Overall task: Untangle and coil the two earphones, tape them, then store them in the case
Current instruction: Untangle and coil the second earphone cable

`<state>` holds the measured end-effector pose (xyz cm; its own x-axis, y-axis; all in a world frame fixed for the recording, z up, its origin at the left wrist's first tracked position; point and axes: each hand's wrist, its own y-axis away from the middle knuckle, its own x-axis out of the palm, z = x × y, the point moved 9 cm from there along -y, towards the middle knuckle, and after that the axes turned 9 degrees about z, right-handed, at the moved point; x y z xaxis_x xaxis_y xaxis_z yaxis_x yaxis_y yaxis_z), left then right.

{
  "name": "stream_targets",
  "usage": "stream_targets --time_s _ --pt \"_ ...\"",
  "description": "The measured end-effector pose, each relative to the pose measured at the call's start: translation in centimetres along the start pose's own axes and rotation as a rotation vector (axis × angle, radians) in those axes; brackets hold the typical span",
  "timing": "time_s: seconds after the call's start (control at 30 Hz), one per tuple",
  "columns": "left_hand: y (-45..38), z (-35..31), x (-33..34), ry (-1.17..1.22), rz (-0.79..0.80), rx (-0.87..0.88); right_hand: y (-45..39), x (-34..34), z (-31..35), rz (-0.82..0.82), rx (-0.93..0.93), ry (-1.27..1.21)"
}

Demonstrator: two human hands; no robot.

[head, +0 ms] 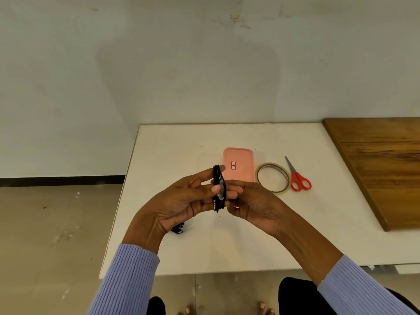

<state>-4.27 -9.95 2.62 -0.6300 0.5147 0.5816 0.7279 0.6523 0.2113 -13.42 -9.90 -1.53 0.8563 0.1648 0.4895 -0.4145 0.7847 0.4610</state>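
A coiled black earphone (218, 178) stands upright between my two hands above the white table (227, 246). A strip of clear tape wraps its middle. My left hand (181, 201) pinches the coil from the left with thumb and fingers. From the right, my right hand (252, 201) holds the same coil with its fingertips. A second black earphone bundle (178, 229) lies on the table, partly hidden under my left wrist. The pink case (239, 162) lies closed just beyond my hands.
A roll of clear tape (272, 177) lies to the right of the case, with red-handled scissors (298, 178) beside it. A wooden board (381, 164) covers the table's right side. The table's left edge drops to a tiled floor.
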Motion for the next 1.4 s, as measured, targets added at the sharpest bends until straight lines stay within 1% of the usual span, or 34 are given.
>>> stream_targets --time_s 0.17,0.3,0.43,0.5,0.6,0.7,0.83,0.9,1.1,1.2,1.4 --pt "-0.4 0.2 -1.2 0.038 -0.090 0.006 0.2 -1.4 0.3 -0.120 -0.018 0.164" --pt "-0.7 0.7 -2.6 0.064 -0.217 0.015 0.5 -2.0 0.5 -0.202 -0.081 0.134" --pt "-0.5 1.1 -4.2 0.008 -0.424 0.055 1.0 -2.6 2.0 -0.333 -0.270 0.235" --pt "-0.3 1.0 -4.8 -0.078 -0.523 0.075 1.2 -2.8 2.8 -0.406 -0.351 0.275" --pt "-0.2 1.1 -5.1 -0.167 -0.602 0.089 1.6 -2.8 3.7 -0.492 -0.439 0.345" --pt "-0.4 1.4 -5.0 -0.161 -0.611 0.087 2.0 -2.5 4.2 -0.527 -0.502 0.408" --pt "-0.8 1.9 -4.7 -0.115 -0.581 0.078 1.6 -1.8 4.1 -0.487 -0.514 0.482" --pt "-1.0 2.1 -4.6 -0.097 -0.559 0.084 1.5 -1.2 4.1 -0.470 -0.518 0.573" --pt "-1.4 3.1 -4.9 0.012 -0.547 0.068 0.7 0.6 3.7 -0.371 -0.501 0.833" --pt "-1.4 3.3 -4.8 0.090 -0.519 0.058 0.8 1.7 3.8 -0.319 -0.546 0.944" --pt "-1.7 2.9 -4.0 0.163 -0.420 0.056 1.2 2.1 4.5 -0.305 -0.603 1.007"
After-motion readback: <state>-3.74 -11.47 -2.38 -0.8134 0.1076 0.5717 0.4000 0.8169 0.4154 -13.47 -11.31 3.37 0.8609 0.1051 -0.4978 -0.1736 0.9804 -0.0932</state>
